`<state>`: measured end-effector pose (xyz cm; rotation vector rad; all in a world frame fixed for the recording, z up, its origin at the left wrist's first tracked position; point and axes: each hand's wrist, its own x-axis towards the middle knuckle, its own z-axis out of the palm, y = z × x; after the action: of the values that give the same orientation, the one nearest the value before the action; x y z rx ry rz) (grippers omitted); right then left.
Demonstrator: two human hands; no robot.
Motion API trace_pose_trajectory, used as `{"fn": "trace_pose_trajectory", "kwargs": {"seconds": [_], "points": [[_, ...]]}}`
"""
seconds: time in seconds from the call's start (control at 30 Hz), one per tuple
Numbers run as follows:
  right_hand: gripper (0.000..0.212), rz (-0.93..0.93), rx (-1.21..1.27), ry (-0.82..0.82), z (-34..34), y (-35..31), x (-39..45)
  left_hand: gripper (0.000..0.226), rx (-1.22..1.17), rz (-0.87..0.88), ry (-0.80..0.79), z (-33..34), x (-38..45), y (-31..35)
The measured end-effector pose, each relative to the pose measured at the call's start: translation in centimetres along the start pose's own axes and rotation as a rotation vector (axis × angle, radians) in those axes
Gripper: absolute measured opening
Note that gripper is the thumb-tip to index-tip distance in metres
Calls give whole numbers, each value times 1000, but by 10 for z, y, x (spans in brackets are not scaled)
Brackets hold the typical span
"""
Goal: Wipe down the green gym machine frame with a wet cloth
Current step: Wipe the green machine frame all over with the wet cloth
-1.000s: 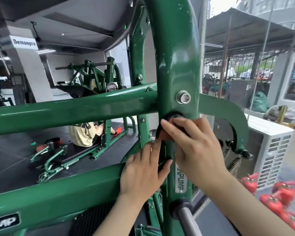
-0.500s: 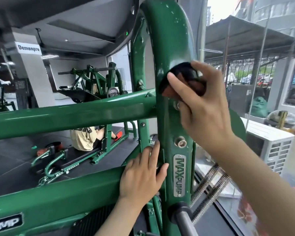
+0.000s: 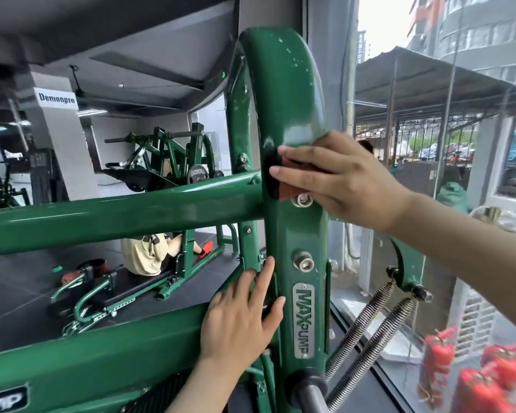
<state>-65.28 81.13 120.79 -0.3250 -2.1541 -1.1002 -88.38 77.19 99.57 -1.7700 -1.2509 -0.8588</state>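
The wet cloth (image 3: 276,180), dark with a reddish face, is pressed flat against the upright post of the green frame (image 3: 283,102) by the right hand (image 3: 343,186), fingers straight over it, just above the upper bolt (image 3: 302,200) and beside the crossbar joint; contact is presumably kept broad this way; the left hand (image 3: 239,320) is laid with relaxed, spread fingers on the lower beam beside the post, gripping nothing, likely as a brace; the paint is seen glossy, with pale chips and specks near the curved top; a damp sheen is suggested above the cloth.
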Motion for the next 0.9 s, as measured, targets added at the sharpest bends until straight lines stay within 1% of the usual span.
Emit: {"fn": "trace_pose_trajectory", "kwargs": {"seconds": [0.07,0.1,0.17,0.23,0.3,0.37,0.4,0.47,0.53,0.57,0.67,0.7,0.77,0.83,0.9], "points": [[35,-67,2,-44,-6,9,4,70,11,-9,8,-1,2,1],[35,-64,-7,-32,-8,16,9,69,14,-11,13,-1,2,2],[34,25,-9,36,-8,19,15,68,23,-18,31,-1,2,2],[34,89,6,96,0,7,10,67,32,-26,50,-2,3,3],[34,50,27,61,3,-2,4,67,40,-18,53,-2,4,2],[34,-33,10,2,-5,7,9,68,48,-13,52,-2,4,2],[34,-37,-13,8,-9,14,14,68,48,-13,51,-2,4,2],[34,41,-26,78,-12,23,20,69,48,-12,46,-1,4,2],[34,108,-17,136,-7,15,20,69,40,-13,40,-1,4,2],[33,98,-15,136,-4,10,19,69,25,-18,37,-1,4,1],[32,-50,-42,49,-13,19,24,68,-66,-46,33,-5,11,0],[32,-48,-60,55,-16,28,30,67,-101,-38,44,-7,18,0],[34,50,-71,112,-19,42,42,65,-143,4,95,-11,39,-2],[34,128,-68,180,-12,38,45,64,-156,32,165,-14,64,-5],[33,117,-63,219,-1,23,34,65,-168,54,211,-13,80,-9]]}}
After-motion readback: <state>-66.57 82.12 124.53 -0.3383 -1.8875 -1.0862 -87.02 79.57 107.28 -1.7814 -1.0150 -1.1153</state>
